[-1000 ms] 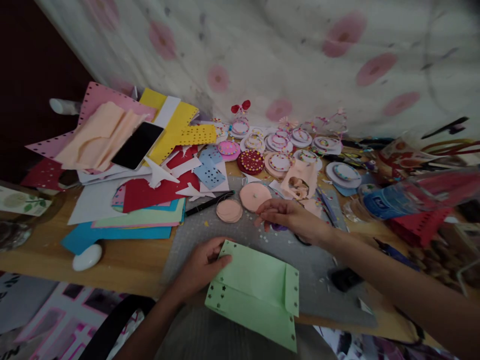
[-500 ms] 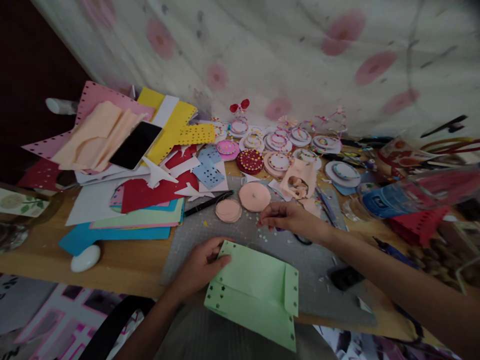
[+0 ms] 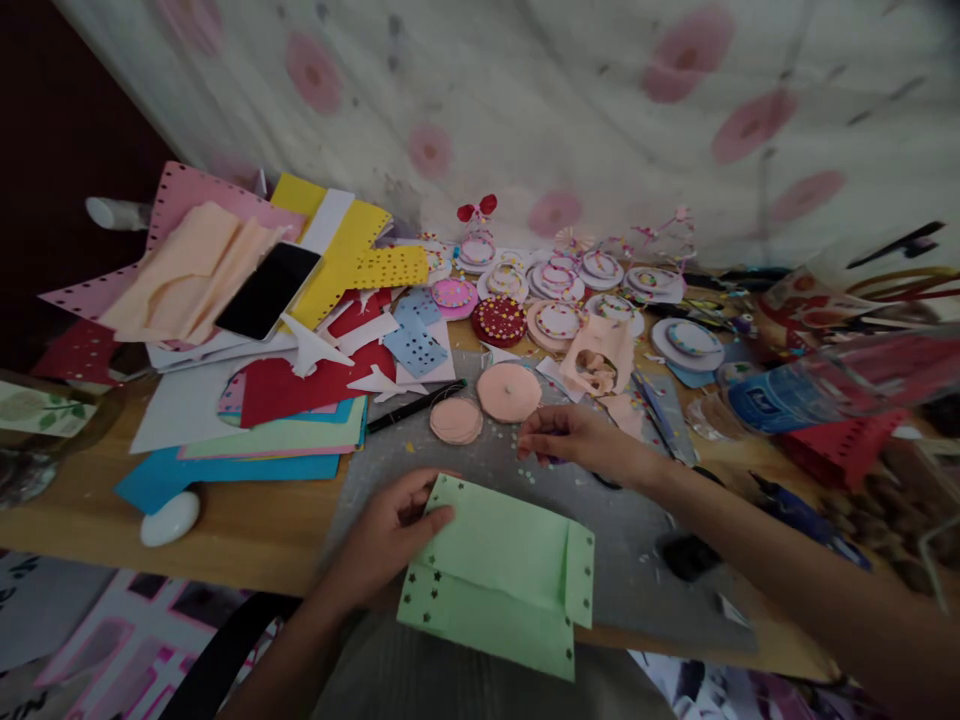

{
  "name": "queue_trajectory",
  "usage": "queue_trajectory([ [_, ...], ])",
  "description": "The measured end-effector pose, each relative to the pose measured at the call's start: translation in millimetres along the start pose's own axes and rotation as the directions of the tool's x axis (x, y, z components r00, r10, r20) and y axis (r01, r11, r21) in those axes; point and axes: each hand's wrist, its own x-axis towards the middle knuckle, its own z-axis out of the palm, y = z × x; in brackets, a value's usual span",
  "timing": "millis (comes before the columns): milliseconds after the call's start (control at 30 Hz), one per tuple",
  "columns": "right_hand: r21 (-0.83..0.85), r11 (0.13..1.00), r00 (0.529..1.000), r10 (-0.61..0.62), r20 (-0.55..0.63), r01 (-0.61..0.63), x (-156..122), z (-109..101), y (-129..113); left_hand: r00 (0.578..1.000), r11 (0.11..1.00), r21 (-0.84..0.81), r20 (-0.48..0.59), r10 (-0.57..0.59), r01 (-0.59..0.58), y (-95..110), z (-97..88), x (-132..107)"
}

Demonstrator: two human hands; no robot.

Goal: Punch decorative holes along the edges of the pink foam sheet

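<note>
My left hand (image 3: pixel 401 525) grips the upper left corner of a folded light green paper (image 3: pixel 495 560), thumb on top. Small star-shaped holes run along the paper's side edges. My right hand (image 3: pixel 562 440) is over the grey cutting mat (image 3: pixel 420 465), fingers drawn together in a pinch beside tiny pale green paper stars (image 3: pixel 529 474). Whatever its fingertips hold, if anything, is too small to make out. A bit of something purple shows beneath that hand. Just left of it are a peach paper disc (image 3: pixel 508 391) and a smaller peach disc (image 3: pixel 455 420).
Beaded paper rounds (image 3: pixel 556 280) stand in rows at the back. Coloured papers and a phone (image 3: pixel 268 291) are piled left, near a white computer mouse (image 3: pixel 171 518). A black pen (image 3: pixel 412 408) crosses the mat's edge. To the right are a bottle (image 3: pixel 795 395) and a blue glue gun (image 3: pixel 806 520).
The green paper has shifted slightly left and its lower edge has come up a little, with my left hand moving along. My right hand stays almost in place, still pinched.
</note>
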Motion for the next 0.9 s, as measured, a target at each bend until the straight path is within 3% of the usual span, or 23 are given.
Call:
queue_trajectory([
  [100,0.034,0.999,0.999,-0.023,-0.04,0.025,-2.1,6.7,-3.3,0.999,0.994,0.1,-0.026,0.047,-0.044,4.5,-3.1,6.0],
  [200,0.133,0.989,0.992,-0.054,-0.117,0.07,-5.5,12.9,-4.0,0.974,0.902,0.407,-0.106,0.201,-0.142,8.9,-3.7,6.8],
  [267,0.192,0.976,0.984,-0.067,-0.164,0.099,-7.0,14.6,-1.6,0.889,0.726,0.649,-0.165,0.427,-0.228,15.8,-1.6,1.9],
  [333,0.204,0.973,0.981,-0.069,-0.182,0.106,-7.5,13.9,2.3,0.746,0.531,0.794,-0.155,0.648,-0.297,27.2,3.0,-4.3],
  [400,0.19,0.977,0.981,-0.066,-0.185,0.101,-7.8,11.3,6.4,0.644,0.442,0.821,-0.123,0.755,-0.362,41.3,9.9,-6.8],
  [433,0.18,0.978,0.981,-0.068,-0.184,0.101,-8.3,9.8,8.2,0.631,0.45,0.802,-0.121,0.766,-0.393,48.1,14.1,-5.4],
  [467,0.172,0.98,0.98,-0.071,-0.185,0.103,-9.3,8.3,9.6,0.643,0.489,0.766,-0.132,0.755,-0.416,54.0,18.8,-2.0],
  [567,0.175,0.978,0.974,-0.074,-0.214,0.113,-14.4,6.4,11.6,0.743,0.643,0.629,-0.151,0.652,-0.436,63.2,34.2,17.8],
  [667,0.22,0.971,0.97,-0.043,-0.241,0.098,-18.8,8.3,11.3,0.816,0.708,0.577,-0.118,0.566,-0.407,60.9,48.6,40.2],
  [767,0.256,0.963,0.979,-0.034,-0.201,0.087,-19.2,11.1,10.9,0.848,0.739,0.539,-0.083,0.524,-0.404,55.7,56.9,53.6],
  [900,0.264,0.961,0.98,-0.035,-0.197,0.088,-17.4,11.9,12.3,0.846,0.751,0.51,-0.079,0.527,-0.42,54.7,56.9,58.8],
])
